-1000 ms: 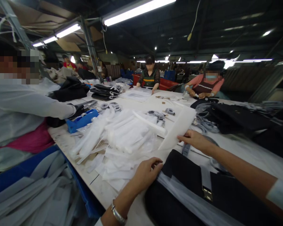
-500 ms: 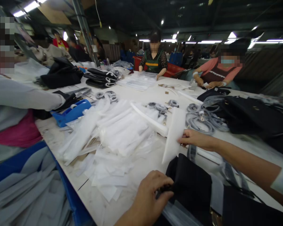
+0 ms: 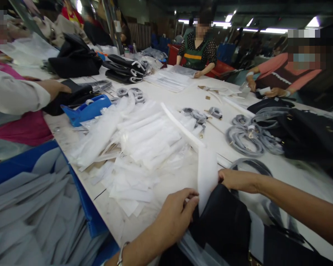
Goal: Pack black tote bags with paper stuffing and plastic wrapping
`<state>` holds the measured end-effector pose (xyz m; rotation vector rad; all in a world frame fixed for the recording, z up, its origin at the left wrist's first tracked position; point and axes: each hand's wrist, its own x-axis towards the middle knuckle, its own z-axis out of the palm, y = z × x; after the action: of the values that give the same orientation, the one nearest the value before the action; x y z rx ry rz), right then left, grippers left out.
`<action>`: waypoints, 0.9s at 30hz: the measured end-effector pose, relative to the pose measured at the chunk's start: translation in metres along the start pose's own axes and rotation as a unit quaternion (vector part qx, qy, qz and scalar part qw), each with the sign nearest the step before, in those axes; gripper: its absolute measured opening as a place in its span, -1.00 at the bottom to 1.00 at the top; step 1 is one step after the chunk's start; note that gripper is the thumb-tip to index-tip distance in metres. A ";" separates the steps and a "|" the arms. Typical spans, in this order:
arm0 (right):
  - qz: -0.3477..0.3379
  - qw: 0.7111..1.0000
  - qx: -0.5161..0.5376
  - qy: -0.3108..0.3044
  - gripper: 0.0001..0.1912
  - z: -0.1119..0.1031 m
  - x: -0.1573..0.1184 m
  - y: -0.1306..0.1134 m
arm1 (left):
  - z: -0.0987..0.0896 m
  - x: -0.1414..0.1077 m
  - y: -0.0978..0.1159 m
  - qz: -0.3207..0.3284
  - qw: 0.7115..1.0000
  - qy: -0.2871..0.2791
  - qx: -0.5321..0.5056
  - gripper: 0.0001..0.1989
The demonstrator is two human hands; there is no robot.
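A black bag [image 3: 222, 218] lies at the lower right. A white foam sheet [image 3: 207, 173] stands upright at its upper edge, its lower end against the bag. My right hand [image 3: 233, 180] is closed on the sheet's right edge, with its fingertips partly hidden behind it. My left hand [image 3: 180, 207] pinches at the bag's edge beside the lower left corner of the sheet; what lies between the fingers is mostly hidden. Left of the sheet spreads a pile of white foam pieces [image 3: 150, 136].
A blue tape dispenser [image 3: 88, 110] sits at the left, near a co-worker's hand [image 3: 54, 88]. Coiled straps [image 3: 245, 140] and more black bags [image 3: 308, 133] lie right. A blue bin [image 3: 84, 207] of grey pieces stands lower left. Two people work across the table [image 3: 166, 98].
The foam sheet has come down to the bag's edge with my right hand, close to my left hand. The view has shifted. At the left, the co-worker's hand now shows over a black item.
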<state>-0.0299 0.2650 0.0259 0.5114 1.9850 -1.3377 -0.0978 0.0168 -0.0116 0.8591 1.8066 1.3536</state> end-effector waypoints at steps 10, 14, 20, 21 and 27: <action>-0.003 0.912 -0.383 0.145 -0.55 -0.045 -0.042 -0.035 | -0.002 0.029 0.006 0.038 0.996 -0.076 0.024 -0.60; -0.208 0.817 -0.468 0.264 -0.63 -0.023 -0.046 -0.052 | -0.008 0.032 0.011 0.057 0.990 -0.131 0.005 -0.62; -0.260 0.842 -0.473 0.020 -0.73 0.013 -0.006 -0.042 | -0.014 0.018 0.002 0.035 0.991 -0.115 -0.064 -0.68; -0.248 0.849 -0.466 -0.005 -0.72 0.011 -0.002 -0.043 | -0.018 0.009 0.001 0.036 0.991 -0.113 -0.058 -0.73; -0.136 0.906 -0.384 -0.117 -0.72 -0.004 0.013 -0.064 | -0.045 -0.038 -0.007 0.097 0.980 -0.171 0.023 -0.64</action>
<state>-0.0818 0.2424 0.0589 -0.2925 2.2107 -0.6119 -0.1163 -0.0387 -0.0042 1.2380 1.5227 1.1961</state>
